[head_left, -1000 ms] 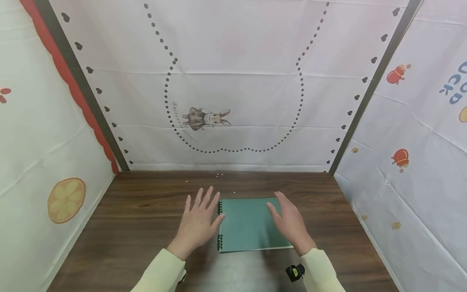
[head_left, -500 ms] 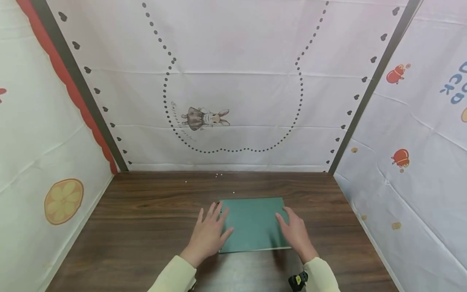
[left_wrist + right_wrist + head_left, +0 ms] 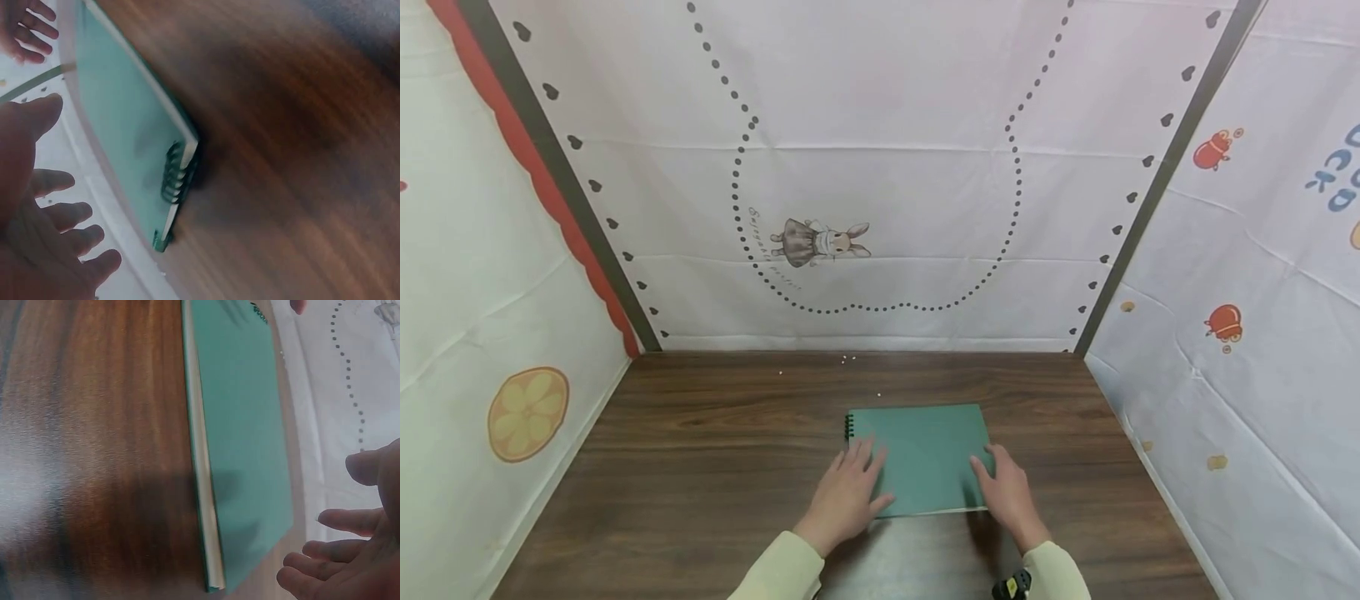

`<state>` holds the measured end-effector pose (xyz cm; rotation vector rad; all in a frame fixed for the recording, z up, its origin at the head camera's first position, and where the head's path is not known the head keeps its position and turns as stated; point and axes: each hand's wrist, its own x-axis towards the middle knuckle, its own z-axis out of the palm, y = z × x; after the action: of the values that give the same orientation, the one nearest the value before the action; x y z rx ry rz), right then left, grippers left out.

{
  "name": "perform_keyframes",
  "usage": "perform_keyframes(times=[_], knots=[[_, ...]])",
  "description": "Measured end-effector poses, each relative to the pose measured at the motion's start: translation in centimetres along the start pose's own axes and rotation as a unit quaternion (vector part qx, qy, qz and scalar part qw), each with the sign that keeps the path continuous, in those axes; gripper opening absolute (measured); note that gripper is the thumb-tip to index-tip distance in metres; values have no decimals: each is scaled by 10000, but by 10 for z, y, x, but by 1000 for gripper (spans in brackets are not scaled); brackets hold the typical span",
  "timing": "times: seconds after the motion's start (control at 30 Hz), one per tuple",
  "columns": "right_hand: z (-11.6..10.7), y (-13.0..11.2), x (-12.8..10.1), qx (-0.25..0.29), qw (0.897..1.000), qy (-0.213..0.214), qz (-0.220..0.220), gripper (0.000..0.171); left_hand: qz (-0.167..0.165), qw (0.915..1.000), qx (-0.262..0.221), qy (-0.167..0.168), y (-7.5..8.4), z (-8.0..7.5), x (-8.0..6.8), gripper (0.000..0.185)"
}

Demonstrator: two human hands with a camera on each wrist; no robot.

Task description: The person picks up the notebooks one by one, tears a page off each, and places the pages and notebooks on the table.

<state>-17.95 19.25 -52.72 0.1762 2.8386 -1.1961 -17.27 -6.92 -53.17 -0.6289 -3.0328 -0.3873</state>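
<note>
A green spiral-bound notebook [image 3: 932, 454] lies closed on the brown wooden table, its dark coil binding at the left. Over its lower left part is my left hand [image 3: 846, 500], palm down with fingers spread, hiding some of the binding. My right hand [image 3: 1007, 496] hovers by the right edge, thumb apart from the fingers. In the left wrist view, a gap shows between the left fingertips [image 3: 106, 262] and the notebook cover [image 3: 119, 106]. From the right wrist, the right hand's shadow falls on the cover, and its fingers [image 3: 312, 565] are raised clear. Neither hand holds anything.
White patterned cloth [image 3: 887, 192] hangs behind the table [image 3: 715, 475], with more cloth along the left and right sides. A few tiny white specks [image 3: 848, 359] lie near the back edge. A small black device [image 3: 1011, 586] sits at the right wrist.
My left hand has moved right and toward me, from beside the binding to over the notebook. The right hand has drawn slightly right and nearer to me. The notebook stays in place.
</note>
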Motion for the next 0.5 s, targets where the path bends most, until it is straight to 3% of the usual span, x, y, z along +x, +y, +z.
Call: perform_keyframes(times=[0.27, 0.5], knots=[[3, 11, 0, 20, 9998, 120, 186, 52, 233, 9997, 72, -86, 4, 14, 1, 73], [7, 18, -1, 28, 9994, 95, 318, 51, 223, 9995, -3, -222, 3, 24, 2, 73]])
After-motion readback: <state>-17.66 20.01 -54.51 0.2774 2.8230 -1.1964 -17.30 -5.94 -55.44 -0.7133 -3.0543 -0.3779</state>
